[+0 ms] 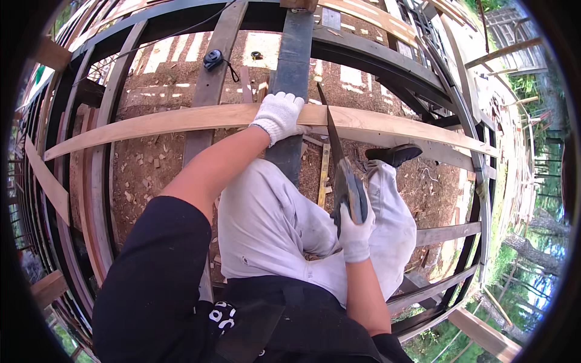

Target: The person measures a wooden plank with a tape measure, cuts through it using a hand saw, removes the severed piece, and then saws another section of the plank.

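Note:
My left hand [278, 116], in a white knit glove, is closed over a long pale wooden board [193, 117] lying crosswise, where it passes a dark beam [290, 48]. My right hand [356, 233], also gloved, grips the handle of a hand saw [348, 190] low on the right. The long dark blade points away from me and rests across the board just right of my left hand. My left knee [254, 193] is by the dark beam, below the board. My right foot [396, 156] in a dark shoe shows past the saw.
A black tape measure [212, 59] lies on a weathered plank [224, 36]. Wood scraps [157, 162] are scattered on brown ground [145, 199] below the timber framework. A yellow level-like bar [324, 175] lies below. More timbers [94, 181] flank both sides, with trees [538, 248] beyond at right.

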`<state>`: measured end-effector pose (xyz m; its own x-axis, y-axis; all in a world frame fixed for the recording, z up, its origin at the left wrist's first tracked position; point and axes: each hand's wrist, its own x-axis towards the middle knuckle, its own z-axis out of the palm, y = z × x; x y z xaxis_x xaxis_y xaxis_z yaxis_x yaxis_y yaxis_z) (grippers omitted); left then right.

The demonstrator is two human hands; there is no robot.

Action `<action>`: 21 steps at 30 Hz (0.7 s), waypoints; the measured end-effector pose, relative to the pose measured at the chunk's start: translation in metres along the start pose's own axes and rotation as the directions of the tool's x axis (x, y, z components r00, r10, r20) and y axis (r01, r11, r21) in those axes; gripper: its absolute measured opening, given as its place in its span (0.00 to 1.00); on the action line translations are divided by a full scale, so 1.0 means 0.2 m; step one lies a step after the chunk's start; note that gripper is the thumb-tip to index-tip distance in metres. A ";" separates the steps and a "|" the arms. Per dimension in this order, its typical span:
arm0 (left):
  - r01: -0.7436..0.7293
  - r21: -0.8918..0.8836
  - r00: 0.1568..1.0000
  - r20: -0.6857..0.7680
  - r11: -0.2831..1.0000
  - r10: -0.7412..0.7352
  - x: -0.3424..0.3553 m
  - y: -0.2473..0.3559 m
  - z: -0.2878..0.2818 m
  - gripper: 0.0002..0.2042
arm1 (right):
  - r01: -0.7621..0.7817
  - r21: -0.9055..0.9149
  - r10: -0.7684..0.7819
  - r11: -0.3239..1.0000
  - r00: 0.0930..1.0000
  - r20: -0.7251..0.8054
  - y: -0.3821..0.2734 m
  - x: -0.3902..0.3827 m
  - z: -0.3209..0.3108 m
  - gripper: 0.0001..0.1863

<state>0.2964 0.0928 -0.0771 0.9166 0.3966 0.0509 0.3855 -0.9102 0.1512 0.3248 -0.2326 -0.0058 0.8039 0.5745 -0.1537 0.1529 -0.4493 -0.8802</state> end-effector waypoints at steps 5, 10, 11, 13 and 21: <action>-0.003 0.006 0.999 0.039 1.000 0.002 0.01 0.00 0.02 0.33 | -0.320 0.246 0.326 0.915 0.945 0.017 -0.01 -0.23 -0.12 0.35; 0.005 0.002 0.999 0.049 1.000 -0.005 0.01 0.00 -0.01 0.34 | 0.143 -0.123 -0.150 0.982 0.987 -0.053 0.10 0.42 0.23 0.33; -0.005 0.011 1.000 0.013 1.000 0.005 0.01 0.00 -0.01 0.34 | 0.142 -0.030 -0.144 0.989 0.988 -0.063 0.11 0.46 0.25 0.33; -0.003 -0.009 0.999 0.039 1.000 0.003 0.01 0.00 -0.01 0.33 | 0.114 0.017 -0.113 0.993 0.992 -0.050 0.09 0.32 0.19 0.32; 0.007 -0.003 0.999 0.048 1.000 -0.007 0.02 0.00 0.01 0.32 | -0.049 0.109 0.054 0.993 0.997 -0.046 0.00 -0.06 0.00 0.32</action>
<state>0.3001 0.0940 -0.0795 0.9178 0.3971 0.0026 0.3920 -0.9070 0.1541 0.3162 -0.2401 -0.0044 0.8367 0.5172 -0.1802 0.0496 -0.3993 -0.9155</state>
